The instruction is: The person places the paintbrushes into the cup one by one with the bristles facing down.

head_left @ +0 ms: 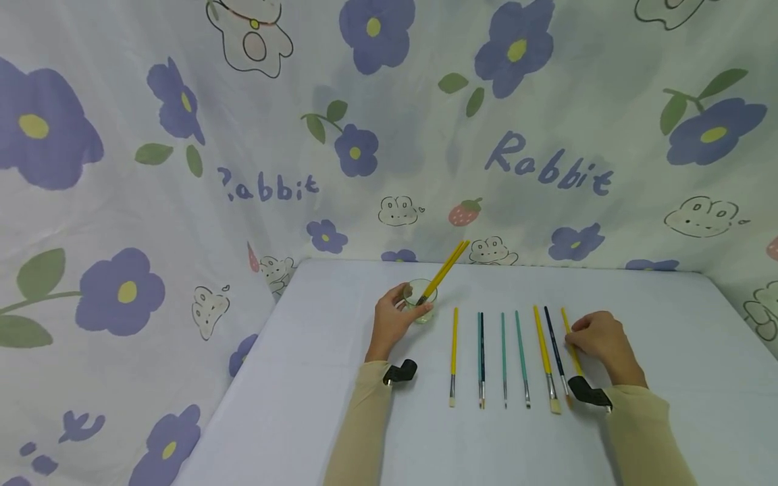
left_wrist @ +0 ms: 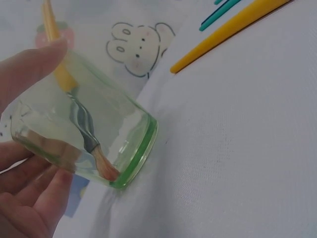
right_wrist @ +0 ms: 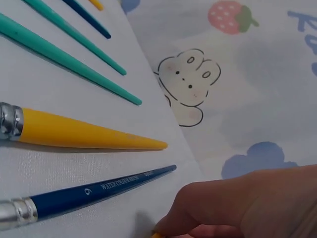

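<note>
My left hand (head_left: 406,304) grips a small clear green-tinted glass jar (head_left: 421,301) standing on the white table (head_left: 340,378). Two yellow paintbrushes (head_left: 446,270) lean out of it, bristles down. In the left wrist view the thumb (left_wrist: 29,69) and fingers wrap the jar (left_wrist: 124,144), and a brush tip (left_wrist: 101,163) rests on its bottom. My right hand (head_left: 573,335) pinches the rightmost yellow brush (head_left: 565,318) in a row lying on the table. The right wrist view shows curled fingers (right_wrist: 237,203) beside a dark blue brush (right_wrist: 99,191) and a thick yellow one (right_wrist: 84,131).
Between the hands lie a yellow brush (head_left: 454,344), a dark pair (head_left: 481,358), two teal brushes (head_left: 521,351), another yellow (head_left: 543,351) and a dark blue one (head_left: 554,351). Flower-and-rabbit printed cloth (head_left: 182,202) hangs behind and on both sides of the table.
</note>
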Demonstrator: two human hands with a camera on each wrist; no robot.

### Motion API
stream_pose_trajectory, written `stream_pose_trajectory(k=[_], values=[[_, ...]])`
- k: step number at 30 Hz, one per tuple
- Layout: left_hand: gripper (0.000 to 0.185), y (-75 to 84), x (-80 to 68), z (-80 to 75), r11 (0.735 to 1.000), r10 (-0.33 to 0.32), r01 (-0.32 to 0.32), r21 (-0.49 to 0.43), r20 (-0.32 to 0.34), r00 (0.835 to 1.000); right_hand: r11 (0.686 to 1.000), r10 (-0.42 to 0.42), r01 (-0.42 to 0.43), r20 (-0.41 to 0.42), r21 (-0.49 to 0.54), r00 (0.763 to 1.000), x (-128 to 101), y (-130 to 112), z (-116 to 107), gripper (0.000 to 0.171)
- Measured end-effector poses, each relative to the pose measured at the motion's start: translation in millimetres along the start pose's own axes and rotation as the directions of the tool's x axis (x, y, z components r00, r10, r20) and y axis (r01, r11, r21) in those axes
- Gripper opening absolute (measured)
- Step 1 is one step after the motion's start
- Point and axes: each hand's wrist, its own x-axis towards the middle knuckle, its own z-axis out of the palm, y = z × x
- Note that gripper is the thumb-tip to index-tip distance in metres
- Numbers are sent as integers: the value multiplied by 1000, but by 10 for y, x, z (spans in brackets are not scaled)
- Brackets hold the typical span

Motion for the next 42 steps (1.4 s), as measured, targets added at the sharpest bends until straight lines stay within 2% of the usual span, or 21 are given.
stream_pose_trajectory(k=[8, 16, 21, 25, 32, 42], values=[[81, 5, -2, 6, 1000, 0, 0, 9, 2, 1000, 997, 36, -35, 21, -62, 999, -65, -64, -2, 32], [83, 3, -2, 3, 1000, 3, -3, 7, -1, 1000, 999, 10, -10, 26, -35, 1000, -24, 13, -79, 41], [82, -6, 6, 6, 1000, 1, -1, 9, -1, 1000, 997, 18, -20, 29, 79, 999, -11, 49, -130, 45], [81, -11, 11, 9, 1000, 3, -3, 14, -3, 1000, 982, 35, -39, 23, 185, 999, -17, 32, -163, 47], [82, -12, 8, 7, 1000, 10, -10, 18, -4, 1000, 943, 60, -59, 8, 327, 998, -36, 0, -155, 51], [82, -16, 12, 9, 1000, 8, -8, 2, -4, 1000, 880, 74, -63, -6, 470, 997, -44, -67, -170, 56]])
